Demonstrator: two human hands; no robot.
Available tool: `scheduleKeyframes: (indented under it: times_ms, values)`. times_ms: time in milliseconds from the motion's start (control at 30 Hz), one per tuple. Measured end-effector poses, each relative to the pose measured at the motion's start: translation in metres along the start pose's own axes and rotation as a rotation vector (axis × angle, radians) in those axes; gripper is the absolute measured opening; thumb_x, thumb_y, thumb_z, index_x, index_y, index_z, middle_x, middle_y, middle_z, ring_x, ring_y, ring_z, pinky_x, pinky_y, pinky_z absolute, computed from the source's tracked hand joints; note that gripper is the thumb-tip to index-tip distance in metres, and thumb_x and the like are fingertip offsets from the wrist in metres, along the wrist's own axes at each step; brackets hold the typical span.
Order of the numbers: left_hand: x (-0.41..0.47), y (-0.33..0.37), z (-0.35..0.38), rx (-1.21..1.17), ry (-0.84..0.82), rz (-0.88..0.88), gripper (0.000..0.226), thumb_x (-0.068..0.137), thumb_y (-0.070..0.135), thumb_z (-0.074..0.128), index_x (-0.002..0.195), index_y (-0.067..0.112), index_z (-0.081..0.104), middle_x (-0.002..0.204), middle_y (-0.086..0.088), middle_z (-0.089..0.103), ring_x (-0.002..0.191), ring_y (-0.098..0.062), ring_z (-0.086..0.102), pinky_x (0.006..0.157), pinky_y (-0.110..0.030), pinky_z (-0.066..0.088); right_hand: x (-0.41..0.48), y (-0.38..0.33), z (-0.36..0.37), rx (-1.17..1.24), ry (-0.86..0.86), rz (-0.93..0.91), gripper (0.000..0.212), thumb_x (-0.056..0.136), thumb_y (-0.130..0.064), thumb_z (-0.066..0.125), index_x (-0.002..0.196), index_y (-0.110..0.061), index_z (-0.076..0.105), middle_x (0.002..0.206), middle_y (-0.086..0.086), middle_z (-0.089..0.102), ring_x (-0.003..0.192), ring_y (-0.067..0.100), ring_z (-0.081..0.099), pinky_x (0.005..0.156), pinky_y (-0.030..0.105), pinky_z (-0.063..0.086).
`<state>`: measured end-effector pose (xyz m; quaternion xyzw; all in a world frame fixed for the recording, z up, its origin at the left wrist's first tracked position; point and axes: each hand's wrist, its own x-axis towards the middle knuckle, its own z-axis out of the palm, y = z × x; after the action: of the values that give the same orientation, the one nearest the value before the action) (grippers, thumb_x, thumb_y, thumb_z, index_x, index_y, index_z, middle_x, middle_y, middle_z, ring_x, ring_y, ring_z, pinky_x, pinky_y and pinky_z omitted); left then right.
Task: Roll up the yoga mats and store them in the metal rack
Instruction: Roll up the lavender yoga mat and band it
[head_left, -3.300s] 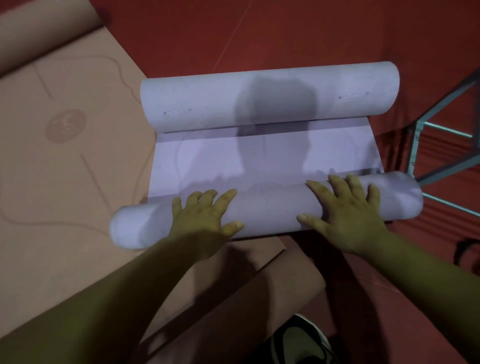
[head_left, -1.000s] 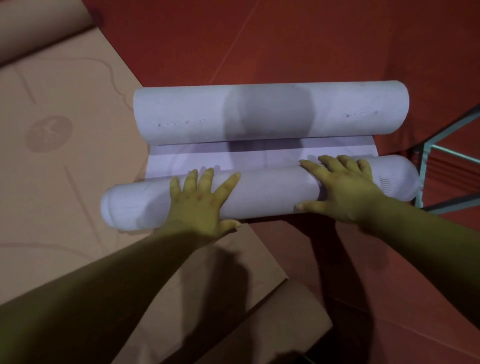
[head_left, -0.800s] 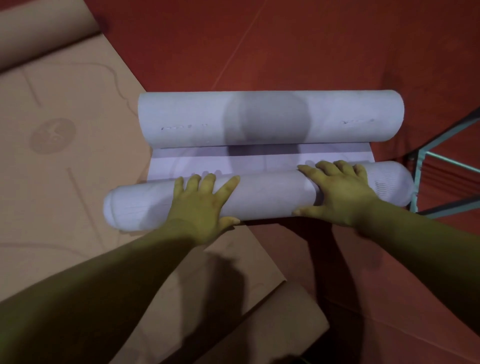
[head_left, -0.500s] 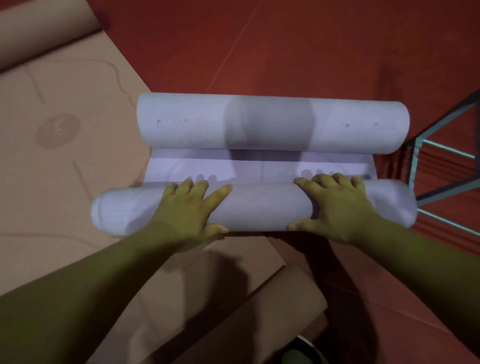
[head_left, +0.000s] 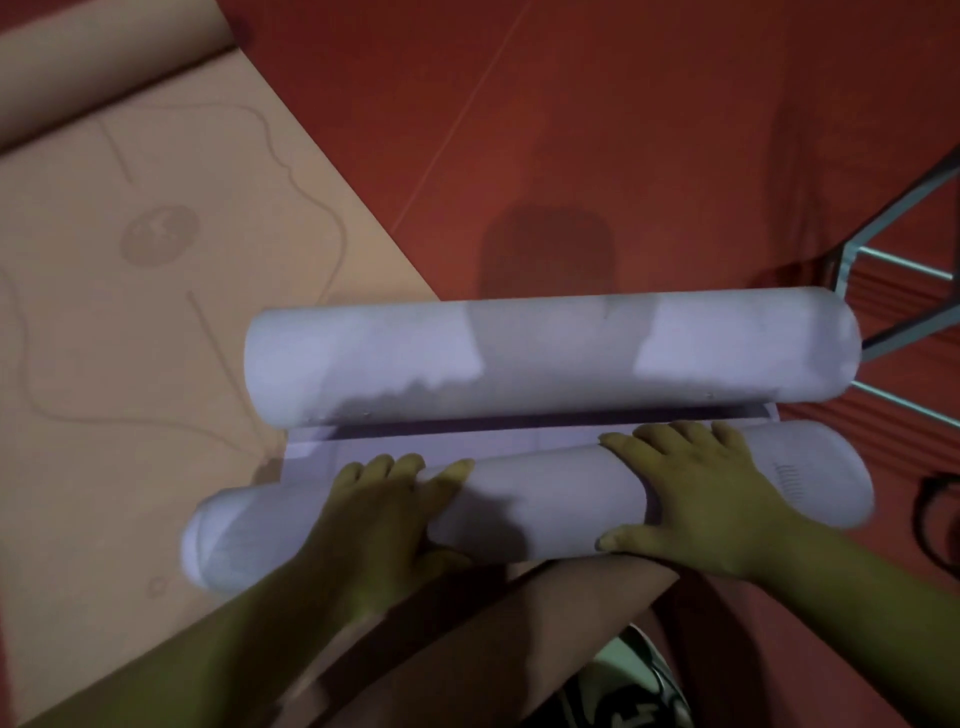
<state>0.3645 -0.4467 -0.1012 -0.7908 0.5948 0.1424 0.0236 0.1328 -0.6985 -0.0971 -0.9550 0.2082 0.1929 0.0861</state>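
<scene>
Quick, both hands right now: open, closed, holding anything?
Left hand: open, pressing on the near roll of the pale lavender yoga mat.
Right hand: open, pressing the same roll.

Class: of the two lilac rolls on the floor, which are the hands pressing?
The nearer roll: the left hand and right hand both lie on it. The farther roll, beyond the flat strip, is untouched.

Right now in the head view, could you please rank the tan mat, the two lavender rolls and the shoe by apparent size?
1. tan mat, largest.
2. far lavender roll and near lavender roll look alike, unranked.
3. shoe, smallest, partly cut off.
</scene>
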Motion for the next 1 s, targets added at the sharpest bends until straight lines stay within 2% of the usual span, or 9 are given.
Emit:
scheduleKeyframes:
  times_ms: [100,200,333,500,667,800,1000]
  values:
    - [-0.004,0.003,0.003,-0.020,0.016,-0.025,0.088,0.075,0.085,0.051,0.148,0.036,0.039,0.118,-0.005,0.062,0.096,-0.033,0.060,0.080,-0.046,0.046,-0.003,-0.003,0.011,0.008,0.095,0.024,0.097,0.075,-0.098,0.029,0.142,-0.033,0.055,0.131,-0.002,0.062,0.115,0.029,0.059,0.098,0.059,0.039]
    - [-0.006,0.008,0.008,-0.038,0.035,-0.081,0.088,0.079,0.090,0.038,0.149,0.037,0.042,0.132,-0.007,0.061,0.114,-0.035,0.058,0.093,-0.051,0.045,-0.004,-0.008,0.014,0.020,0.137,0.070,0.088,0.081,-0.092,0.025,0.140,-0.034,0.057,0.135,0.001,0.063,0.119,0.030,0.060,0.099,0.061,0.041]
    - [-0.002,0.013,0.014,-0.024,0.046,-0.186,0.081,0.087,0.084,0.022,0.155,0.041,0.029,0.153,-0.009,0.048,0.138,-0.040,0.045,0.107,-0.063,0.037,0.001,-0.010,0.012,0.048,0.140,0.118,0.088,0.085,-0.088,0.017,0.145,-0.034,0.052,0.147,0.005,0.054,0.131,0.031,0.052,0.103,0.059,0.039]
    - [0.009,0.010,0.015,0.009,0.071,-0.211,0.077,0.092,0.078,0.022,0.154,0.035,0.039,0.159,-0.013,0.039,0.143,-0.045,0.038,0.110,-0.069,0.030,0.015,-0.009,0.010,0.078,0.156,0.160,0.091,0.086,-0.089,0.014,0.156,-0.034,0.034,0.165,0.006,0.029,0.151,0.031,0.027,0.114,0.063,0.029]
    - [0.019,0.001,0.017,-0.001,0.098,-0.200,0.077,0.095,0.078,0.023,0.156,0.033,0.034,0.165,-0.013,0.025,0.150,-0.043,0.024,0.114,-0.069,0.025,0.030,-0.005,0.004,0.083,0.150,0.166,0.094,0.084,-0.092,0.007,0.161,-0.038,0.014,0.170,0.003,0.008,0.156,0.029,0.012,0.117,0.066,0.020]
    - [0.032,-0.006,0.015,0.007,0.123,-0.209,0.080,0.094,0.079,0.025,0.157,0.030,0.034,0.166,-0.014,0.024,0.151,-0.043,0.021,0.116,-0.067,0.017,0.045,0.001,-0.001,0.078,0.152,0.161,0.100,0.076,-0.096,-0.004,0.160,-0.042,-0.003,0.170,-0.001,-0.013,0.157,0.025,-0.006,0.121,0.062,0.010]
    - [0.036,0.012,0.017,0.002,0.099,-0.307,0.077,0.093,0.078,0.019,0.155,0.036,0.036,0.165,-0.010,0.026,0.148,-0.042,0.030,0.114,-0.068,0.020,0.057,0.005,-0.006,0.101,0.146,0.160,0.100,0.075,-0.095,0.003,0.159,-0.043,-0.005,0.168,-0.003,-0.021,0.155,0.023,-0.016,0.122,0.059,0.007]
